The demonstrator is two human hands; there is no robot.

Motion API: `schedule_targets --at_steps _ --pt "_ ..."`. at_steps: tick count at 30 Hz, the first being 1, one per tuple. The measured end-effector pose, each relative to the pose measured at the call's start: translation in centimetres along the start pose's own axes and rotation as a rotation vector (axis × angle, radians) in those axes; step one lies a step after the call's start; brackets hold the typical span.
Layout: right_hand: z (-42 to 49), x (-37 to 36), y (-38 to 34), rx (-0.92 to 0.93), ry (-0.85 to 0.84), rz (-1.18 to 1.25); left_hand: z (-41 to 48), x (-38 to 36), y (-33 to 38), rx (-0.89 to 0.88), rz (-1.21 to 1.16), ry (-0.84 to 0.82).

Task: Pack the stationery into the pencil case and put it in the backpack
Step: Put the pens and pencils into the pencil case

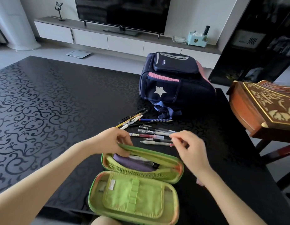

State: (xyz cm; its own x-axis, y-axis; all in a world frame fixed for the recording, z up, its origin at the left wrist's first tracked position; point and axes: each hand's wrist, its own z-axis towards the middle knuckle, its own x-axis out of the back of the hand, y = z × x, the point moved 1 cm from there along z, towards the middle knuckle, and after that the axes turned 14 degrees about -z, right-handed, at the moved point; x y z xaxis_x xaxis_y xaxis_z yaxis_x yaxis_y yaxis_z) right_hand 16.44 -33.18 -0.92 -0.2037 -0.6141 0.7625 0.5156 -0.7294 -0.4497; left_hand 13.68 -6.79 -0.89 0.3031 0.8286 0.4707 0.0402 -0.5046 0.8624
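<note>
1. Our left hand [111, 142] grips the far rim of the open pencil case [134, 197], at 6 o'clock on the table [43, 95].
2. Our right hand [188, 146] curls over the loose pens [155, 135] at 12 o'clock; we cannot tell whether it pinches one.
3. Best lift one pen and lay it lengthwise.
4. The far half holds a purple item [133, 164]. The backpack [176, 82] stands at 1 o'clock, opening unseen.

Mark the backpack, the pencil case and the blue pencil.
backpack [191, 95]: head view, navy side panel.
pencil case [133, 195]: head view, inner pocket of the near half.
blue pencil [157, 120]: head view, mid-shaft.
</note>
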Motion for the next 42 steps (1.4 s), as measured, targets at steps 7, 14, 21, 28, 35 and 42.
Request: schedule_targets --at_steps 7,14,21,28,35,42 --pt "1.6 -3.2 4.0 -0.142 -0.428 -0.311 -2.3 0.0 1.7 0.029 -0.005 -0.166" --pt "1.3 -5.4 3.8 -0.075 -0.471 -0.509 -2.8 0.0 1.9 0.059 -0.021 -0.153" --pt "2.3 -5.2 3.5 -0.035 -0.610 -0.529 -2.9 0.2 1.7 0.069 -0.051 -0.130" --pt "1.7 -3.9 3.7 -0.125 -0.635 -0.494 -1.5 0.3 0.7 0.062 -0.015 0.018" --pt "-0.2 1.4 2.2 -0.161 -0.313 -0.368 0.1 -1.6 -2.1 0.110 0.300 0.206" --pt "-6.0 2.0 -1.9 0.000 -0.558 -0.315 -4.5 -3.9 -0.5 -0.041 0.259 0.504"
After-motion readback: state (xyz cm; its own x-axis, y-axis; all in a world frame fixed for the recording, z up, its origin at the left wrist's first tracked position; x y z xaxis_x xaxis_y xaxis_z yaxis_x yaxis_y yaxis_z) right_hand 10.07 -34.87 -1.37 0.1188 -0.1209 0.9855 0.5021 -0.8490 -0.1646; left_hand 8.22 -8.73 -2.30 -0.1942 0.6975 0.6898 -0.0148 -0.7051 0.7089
